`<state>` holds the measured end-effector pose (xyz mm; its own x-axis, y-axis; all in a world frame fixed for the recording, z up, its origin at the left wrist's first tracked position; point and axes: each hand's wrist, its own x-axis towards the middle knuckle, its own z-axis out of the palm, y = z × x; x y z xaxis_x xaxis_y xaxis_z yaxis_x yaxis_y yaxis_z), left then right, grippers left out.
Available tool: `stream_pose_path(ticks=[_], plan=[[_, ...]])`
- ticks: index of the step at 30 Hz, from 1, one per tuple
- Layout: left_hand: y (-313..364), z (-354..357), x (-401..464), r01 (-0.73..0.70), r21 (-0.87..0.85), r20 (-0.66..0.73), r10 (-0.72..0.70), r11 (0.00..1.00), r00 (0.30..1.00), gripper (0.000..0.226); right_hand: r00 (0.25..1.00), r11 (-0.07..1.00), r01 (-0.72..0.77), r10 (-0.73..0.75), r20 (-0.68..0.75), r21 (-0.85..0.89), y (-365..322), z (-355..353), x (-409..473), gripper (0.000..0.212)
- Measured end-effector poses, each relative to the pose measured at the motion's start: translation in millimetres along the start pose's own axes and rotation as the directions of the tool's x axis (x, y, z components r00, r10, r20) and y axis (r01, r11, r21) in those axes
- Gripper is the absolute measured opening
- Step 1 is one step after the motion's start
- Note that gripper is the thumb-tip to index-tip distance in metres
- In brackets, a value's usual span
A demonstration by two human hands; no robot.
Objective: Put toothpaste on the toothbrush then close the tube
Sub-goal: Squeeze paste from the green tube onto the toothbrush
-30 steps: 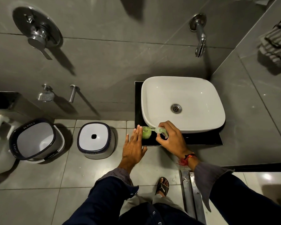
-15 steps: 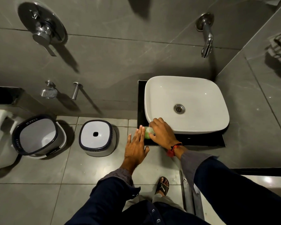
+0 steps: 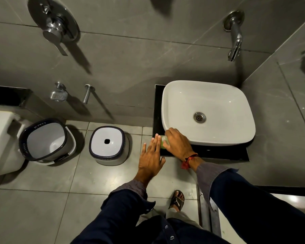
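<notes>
Right hand (image 3: 179, 144): it is reaching to the near left corner of the black counter (image 3: 218, 153), palm down, fingers curling over a pale green object (image 3: 164, 142) and covering most of it. Whether the fingers are actually gripping it or only resting on it, I cannot tell.
Left hand (image 3: 151, 160): it is hovering flat and wide, fingers spread and holding nothing, its fingertips pointing at the green object from the left and lying just beside it.
Task's thing: the pale green object is lying on the counter at the near left corner of the white basin (image 3: 208, 111), between the two hands. Only a small part is showing, too little to say whether it is the tube or the brush.
Wrist: a red thread band (image 3: 187, 160) is sitting on the right wrist, above a grey cuff and dark blue sleeve.
Wall: a chrome tap (image 3: 235, 36) is jutting out far above the basin; a round chrome mixer (image 3: 54, 26) is sitting far left.
Floor: a white stool (image 3: 108, 145) with a dark rim is standing left of the counter, and a bucket (image 3: 46, 140) is standing further left.
Foot: a sandalled foot (image 3: 176, 199) is showing near, on the grey tiles.
</notes>
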<state>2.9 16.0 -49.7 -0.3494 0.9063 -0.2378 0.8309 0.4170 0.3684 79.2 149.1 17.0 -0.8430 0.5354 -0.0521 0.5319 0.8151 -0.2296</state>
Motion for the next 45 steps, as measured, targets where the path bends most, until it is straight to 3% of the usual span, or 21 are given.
stream_pose_path(ticks=[5, 9, 12, 15, 21, 25, 29, 34, 40, 45], plan=[[0.6, -0.4, 0.5, 0.002, 0.013, 0.018, -0.002, 1.0, 1.0, 0.088, 0.997, 0.995, -0.078, 0.08, 0.021, -0.069, -9.0, 0.2, 7.3, 0.039], [0.3, -1.9, 0.6, 0.003, 0.022, 0.03, -0.003, 1.0, 1.0, 0.09, 0.997, 0.999, -0.047, 0.048, 0.064, -0.022, -11.6, 0.3, 4.7, 0.036], [0.9, -2.9, 1.1, 0.006, 0.029, 0.027, -0.006, 1.0, 1.0, 0.089, 0.991, 0.991, -0.114, 0.119, 0.066, -0.075, -13.3, 1.7, 8.0, 0.032], [1.0, -3.1, 1.0, 0.005, 0.025, 0.028, -0.006, 1.0, 1.0, 0.088, 0.982, 0.977, -0.182, 0.187, 0.035, -0.115, -15.8, 0.2, 11.7, 0.045], [1.6, -4.4, 0.4, 0.004, 0.025, 0.023, -0.005, 1.0, 1.0, 0.087, 0.995, 0.996, -0.087, 0.087, 0.046, -0.001, -12.4, 2.6, 1.0, 0.041], [3.0, -4.3, -0.7, 0.009, 0.004, 0.012, -0.009, 1.0, 1.0, 0.088, 0.99, 0.99, -0.141, 0.141, 0.024, -0.023, -12.4, 1.7, 6.3, 0.035], [2.6, -5.3, -0.5, 0.005, 0.014, 0.017, -0.005, 1.0, 1.0, 0.086, 0.974, 0.972, -0.227, 0.227, 0.0, -0.053, -15.0, -0.2, 7.7, 0.051], [3.0, -5.6, -1.0, 0.006, 0.02, 0.02, -0.006, 1.0, 1.0, 0.087, 0.986, 0.984, -0.166, 0.167, 0.005, -0.071, -19.3, 1.0, 1.4, 0.038], [5.6, -8.6, -0.3, 0.014, 0.025, 0.039, -0.015, 1.0, 0.999, 0.086, 0.963, 0.96, -0.267, 0.269, 0.008, -0.088, -19.9, -2.1, 7.5, 0.055], [5.4, -10.0, -2.3, 0.004, 0.026, 0.033, -0.005, 1.0, 0.999, 0.086, 0.977, 0.973, -0.213, 0.214, 0.006, -0.089, -25.3, 3.2, -2.4, 0.042]])
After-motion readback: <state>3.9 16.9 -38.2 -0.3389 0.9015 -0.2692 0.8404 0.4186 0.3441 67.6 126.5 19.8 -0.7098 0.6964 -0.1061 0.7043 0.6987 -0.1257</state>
